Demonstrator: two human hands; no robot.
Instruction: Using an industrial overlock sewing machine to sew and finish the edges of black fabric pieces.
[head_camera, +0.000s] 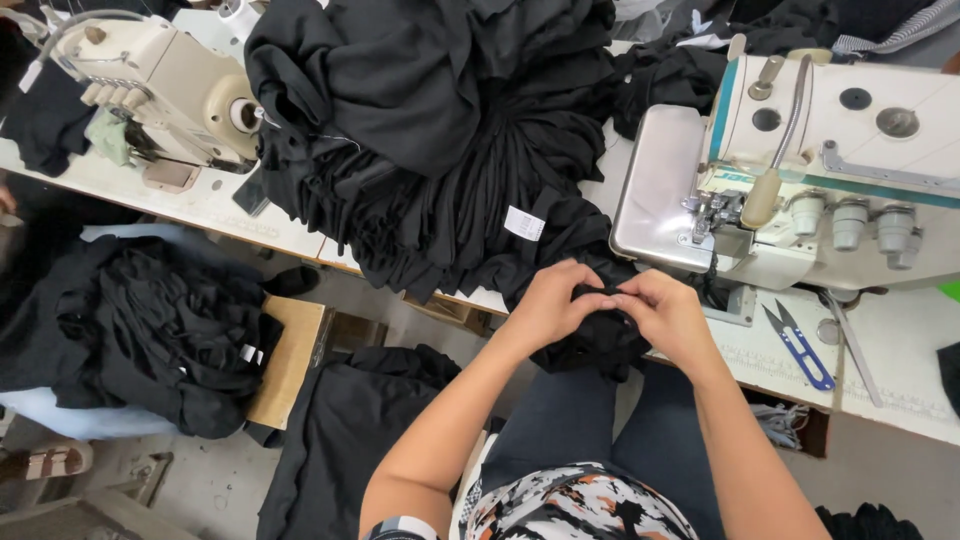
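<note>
Black fabric piece (600, 340), soft and crumpled, sits bunched at the near table edge (770, 365), left of the blue snips (800, 345); left hand (548, 305) and right hand (665, 315) pinch its top edge, fingertips meeting.

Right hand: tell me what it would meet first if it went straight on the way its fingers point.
The right hand points left, pinching the black fabric; straight on, it would likely meet the left hand fingertips first.

The scene is evenly and brightly lit from overhead; only soft shadows are cast. Detail is lost in the black fabric pile (440, 130). Straight edges are bowed toward nine and three o'clock. Focus is kept throughout.
</note>
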